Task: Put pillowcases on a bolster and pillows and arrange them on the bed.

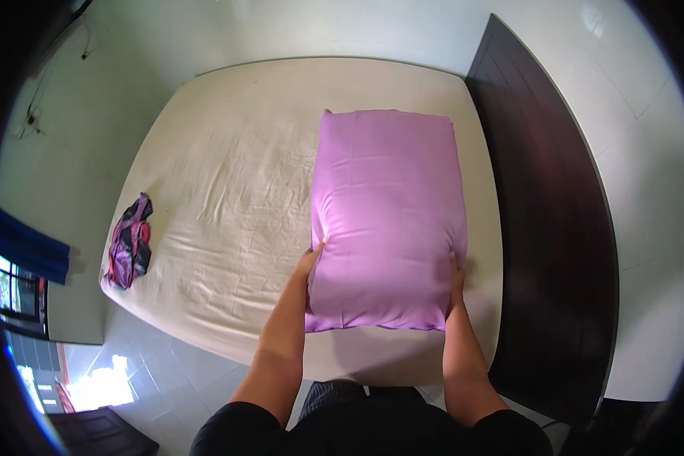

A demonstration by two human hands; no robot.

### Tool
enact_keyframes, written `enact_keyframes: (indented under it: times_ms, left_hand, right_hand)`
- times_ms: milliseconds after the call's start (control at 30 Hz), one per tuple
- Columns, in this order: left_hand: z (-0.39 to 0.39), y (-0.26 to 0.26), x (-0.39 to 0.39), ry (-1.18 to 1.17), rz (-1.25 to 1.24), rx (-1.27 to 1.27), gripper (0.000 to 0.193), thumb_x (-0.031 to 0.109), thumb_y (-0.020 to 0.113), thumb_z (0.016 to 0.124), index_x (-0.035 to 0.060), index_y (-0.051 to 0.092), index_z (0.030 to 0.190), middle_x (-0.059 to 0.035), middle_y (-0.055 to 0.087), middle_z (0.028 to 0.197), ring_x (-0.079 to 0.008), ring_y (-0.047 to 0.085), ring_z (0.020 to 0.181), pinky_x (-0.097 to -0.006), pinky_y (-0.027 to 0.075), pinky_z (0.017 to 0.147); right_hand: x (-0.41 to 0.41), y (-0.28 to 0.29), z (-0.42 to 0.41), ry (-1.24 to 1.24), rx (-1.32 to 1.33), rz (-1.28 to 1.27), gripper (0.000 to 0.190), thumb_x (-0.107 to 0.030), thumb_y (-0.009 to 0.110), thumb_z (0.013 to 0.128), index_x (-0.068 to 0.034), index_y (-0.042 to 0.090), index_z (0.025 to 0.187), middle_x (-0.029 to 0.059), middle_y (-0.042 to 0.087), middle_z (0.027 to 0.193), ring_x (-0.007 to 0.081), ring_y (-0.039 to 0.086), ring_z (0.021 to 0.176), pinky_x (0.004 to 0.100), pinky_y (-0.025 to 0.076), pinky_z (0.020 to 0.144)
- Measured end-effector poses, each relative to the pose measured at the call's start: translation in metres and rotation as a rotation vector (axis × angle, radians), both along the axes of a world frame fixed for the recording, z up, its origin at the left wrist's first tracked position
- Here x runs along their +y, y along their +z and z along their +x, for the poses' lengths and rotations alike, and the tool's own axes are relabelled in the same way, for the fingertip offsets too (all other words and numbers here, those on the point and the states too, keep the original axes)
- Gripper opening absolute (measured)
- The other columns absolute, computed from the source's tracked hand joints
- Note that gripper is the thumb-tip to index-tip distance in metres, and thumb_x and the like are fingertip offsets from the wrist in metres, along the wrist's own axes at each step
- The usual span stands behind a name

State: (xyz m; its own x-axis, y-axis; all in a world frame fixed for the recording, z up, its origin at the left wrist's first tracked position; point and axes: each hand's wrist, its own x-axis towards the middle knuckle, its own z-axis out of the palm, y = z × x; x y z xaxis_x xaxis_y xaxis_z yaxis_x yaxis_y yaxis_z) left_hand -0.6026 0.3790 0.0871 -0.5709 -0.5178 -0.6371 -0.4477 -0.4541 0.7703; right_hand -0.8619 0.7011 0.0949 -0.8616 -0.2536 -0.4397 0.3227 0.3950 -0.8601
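A large purple pillow (pixel 387 216) lies lengthwise over the right half of a bed mattress (pixel 233 171) covered by a wrinkled beige fitted sheet. My left hand (pixel 313 256) grips the pillow's left edge, its thumb on top and the other fingers hidden by the pillow. On the right edge, at about the same height, my right hand (pixel 456 279) holds on in a similar way, with most of its fingers hidden underneath. Whether the pillow's near end touches the sheet cannot be told.
A crumpled purple, red and black cloth (pixel 130 242) lies at the mattress's left edge. The dark wooden headboard (pixel 547 228) stands along the right side. Walls border the far side and left. A blue curtain (pixel 28 245) hangs by a window, and a dark wooden piece (pixel 102 433) stands lower left.
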Motion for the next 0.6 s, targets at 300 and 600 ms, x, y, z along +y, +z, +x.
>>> enact_keyframes:
  times_ms: [300, 600]
  left_hand:
    - [0.118, 0.037, 0.035, 0.229, -0.167, 0.525, 0.088, 0.065, 0.048, 0.085, -0.0012, 0.033, 0.141, -0.0185, 0.043, 0.138, -0.0257, 0.047, 0.122, -0.0358, 0.038, 0.102]
    - [0.369, 0.171, 0.191, 0.837, -0.313, 0.574, 0.088, 0.064, 0.048, 0.086, 0.0015, 0.026, 0.144, -0.0172, 0.034, 0.144, -0.0255, 0.04, 0.128, -0.0359, 0.033, 0.105]
  right_hand:
    - [-0.037, 0.108, 0.047, 0.087, 0.379, -0.126, 0.05, -0.036, 0.062, 0.089, 0.011, 0.061, 0.104, 0.0177, 0.067, 0.097, 0.0256, 0.063, 0.091, 0.0336, 0.046, 0.084]
    - [-0.102, 0.234, 0.246, 0.547, 0.567, -0.645, 0.044, -0.031, 0.059, 0.091, 0.012, 0.062, 0.099, 0.0193, 0.068, 0.093, 0.0244, 0.065, 0.086, 0.033, 0.048, 0.077]
